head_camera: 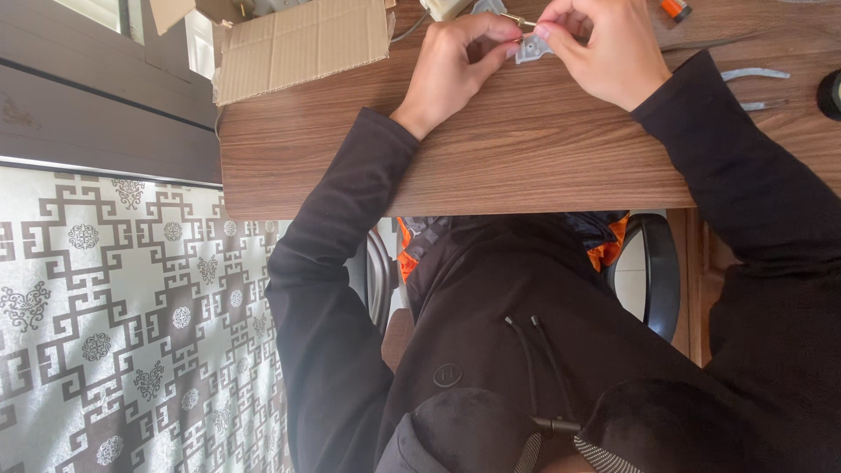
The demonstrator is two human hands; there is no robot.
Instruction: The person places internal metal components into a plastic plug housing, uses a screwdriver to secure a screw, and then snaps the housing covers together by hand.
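A wood-grain table (526, 158) carries an open cardboard box (298, 44), metal tweezers (755, 74), a thin metal tool (762, 105) and an orange-capped item (675, 9).

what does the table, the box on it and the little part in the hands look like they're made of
Table: wood or wood-look laminate, brown with straight grain lines and a smooth matte face. Box: plain brown corrugated cardboard, with ribbed lines and a frayed, torn edge. Small part pinched between the left hand and the right hand: pale grey, probably plastic or metal; too small to tell.
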